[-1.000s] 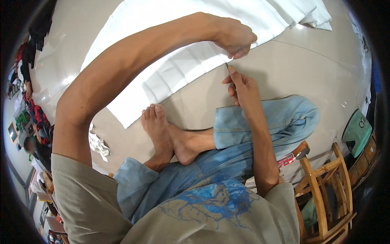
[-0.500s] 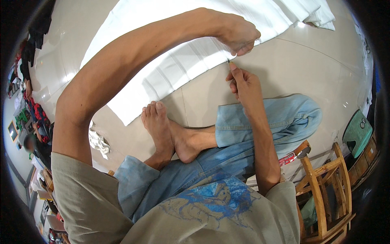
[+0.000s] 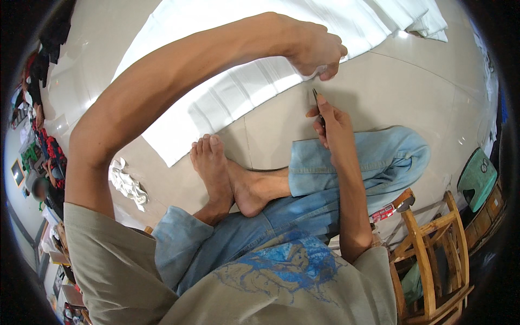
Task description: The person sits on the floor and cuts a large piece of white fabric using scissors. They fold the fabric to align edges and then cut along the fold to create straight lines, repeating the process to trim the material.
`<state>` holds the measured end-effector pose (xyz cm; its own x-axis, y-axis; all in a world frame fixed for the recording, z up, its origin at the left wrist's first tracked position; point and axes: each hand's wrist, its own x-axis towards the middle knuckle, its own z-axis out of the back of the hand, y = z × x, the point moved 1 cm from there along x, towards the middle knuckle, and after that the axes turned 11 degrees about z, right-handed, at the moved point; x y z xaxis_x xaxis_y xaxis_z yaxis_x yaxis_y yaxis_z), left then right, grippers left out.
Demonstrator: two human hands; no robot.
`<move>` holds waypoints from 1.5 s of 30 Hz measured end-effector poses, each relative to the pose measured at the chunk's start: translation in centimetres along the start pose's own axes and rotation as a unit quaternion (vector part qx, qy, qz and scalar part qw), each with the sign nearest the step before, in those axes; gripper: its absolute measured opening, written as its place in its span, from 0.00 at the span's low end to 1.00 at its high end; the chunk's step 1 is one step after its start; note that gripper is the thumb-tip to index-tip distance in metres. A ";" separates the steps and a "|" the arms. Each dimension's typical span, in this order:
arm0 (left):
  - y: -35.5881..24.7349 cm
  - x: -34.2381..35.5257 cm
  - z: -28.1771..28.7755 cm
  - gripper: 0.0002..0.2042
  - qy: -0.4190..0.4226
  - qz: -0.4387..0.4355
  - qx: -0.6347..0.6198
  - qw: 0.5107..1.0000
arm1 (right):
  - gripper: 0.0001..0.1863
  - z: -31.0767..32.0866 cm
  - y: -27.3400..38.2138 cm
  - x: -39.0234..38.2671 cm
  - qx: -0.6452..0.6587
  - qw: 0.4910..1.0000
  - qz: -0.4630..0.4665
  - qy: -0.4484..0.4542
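A white pleated cloth (image 3: pixel 238 92) lies spread on the tiled floor, past my bare feet. My left hand (image 3: pixel 318 53) reaches across and is closed on the cloth's near edge, fingers curled down; the pinched spot is partly hidden beneath them. Below it, my right hand (image 3: pixel 335 123) holds small dark thread snips (image 3: pixel 316 97), their thin points directed up toward the left fingers. A short gap separates the tips from the cloth and the left hand. The rest of the snips is covered by my right fingers.
White cloth scraps (image 3: pixel 128 183) lie left of my feet. At right stand a wooden chair frame (image 3: pixel 428 238) and a green panel (image 3: pixel 478 179). Heaped clothes (image 3: pixel 51 149) and another person (image 3: pixel 40 189) appear along the left rim. My jeans-clad legs (image 3: pixel 368 157) are folded in front.
My right hand has drawn back slightly from the cloth edge, and more of the snips shows. The left hand stays near the same place, its fingers slightly shifted.
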<state>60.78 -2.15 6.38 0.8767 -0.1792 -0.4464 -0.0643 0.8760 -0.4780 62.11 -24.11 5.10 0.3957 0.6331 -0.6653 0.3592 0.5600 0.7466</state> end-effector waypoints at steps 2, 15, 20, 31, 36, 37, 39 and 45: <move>-0.7 -1.4 0.0 0.10 0.007 -0.024 0.039 0.999 | 0.28 -0.1 -0.1 -0.9 0.011 1.000 -0.008 0.011; 1.3 -0.4 -1.8 0.01 0.057 0.002 -0.038 0.998 | 0.28 -3.4 0.3 -0.5 -0.019 0.998 -0.017 0.060; 1.9 -0.8 -2.1 0.03 0.016 -0.024 -0.070 0.997 | 0.27 -4.0 -0.2 0.0 -0.010 0.999 0.002 0.053; 1.5 -0.8 -1.7 0.04 0.039 -0.016 -0.045 0.998 | 0.25 -3.9 -0.3 -0.3 0.005 0.999 -0.015 0.045; 2.5 -0.6 -2.9 0.02 -0.021 -0.050 -0.067 0.996 | 0.26 -4.3 -0.1 0.1 -0.011 0.999 0.012 0.051; 2.5 -0.6 -2.9 0.02 -0.021 -0.051 -0.067 0.996 | 0.25 -4.3 -0.2 0.2 -0.016 0.999 0.015 0.049; 2.2 -0.6 -2.9 0.02 -0.020 -0.033 -0.063 0.997 | 0.25 -4.4 -0.2 0.2 -0.026 0.998 0.021 0.046; 1.6 -0.9 -2.0 0.01 0.003 -0.012 -0.058 0.998 | 0.23 -4.3 -0.4 0.5 -0.023 0.998 0.019 0.048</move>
<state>58.91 -1.46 4.53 0.8754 -0.2033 -0.4385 -0.0985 0.8132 -0.5736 58.49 -21.73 4.47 0.3250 0.7014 -0.6344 0.3057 0.5569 0.7723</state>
